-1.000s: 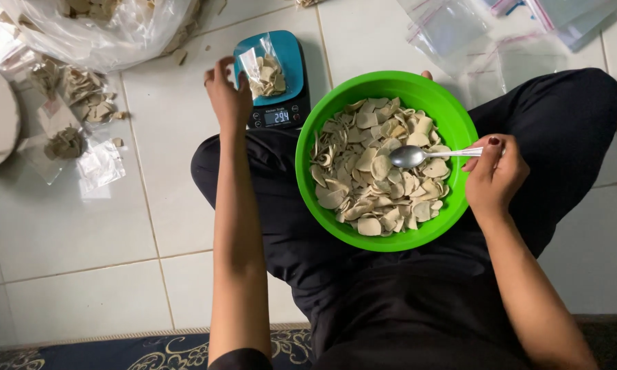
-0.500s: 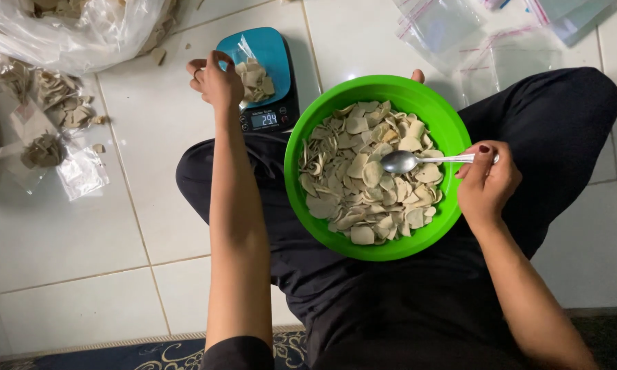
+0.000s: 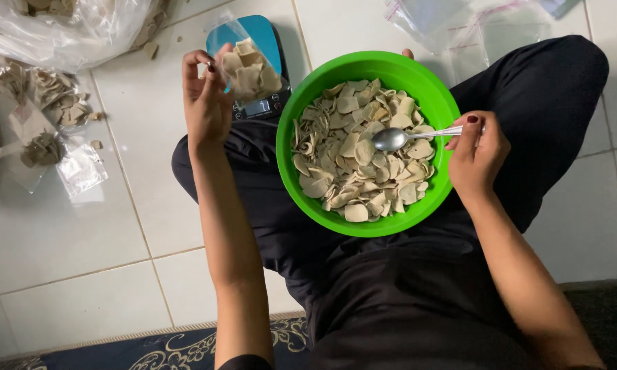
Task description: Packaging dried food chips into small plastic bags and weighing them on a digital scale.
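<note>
A bright green bowl (image 3: 308,103) full of pale dry chips (image 3: 360,154) rests on my lap. My right hand (image 3: 476,154) grips the handle of a metal spoon (image 3: 404,137) whose bowl lies on the chips. My left hand (image 3: 206,106) holds up a small clear bag of chips (image 3: 250,68) just above a blue kitchen scale (image 3: 264,41) on the tiled floor.
Filled small bags (image 3: 55,103) lie on the white tiles at the left, under a large clear sack of chips (image 3: 68,24). Several empty clear zip bags (image 3: 459,27) are spread at the top right. A dark patterned rug edge (image 3: 151,346) runs along the bottom.
My left hand has lifted the small bag of chips off the scale and drawn it toward me. The right hand and spoon have stayed over the bowl.
</note>
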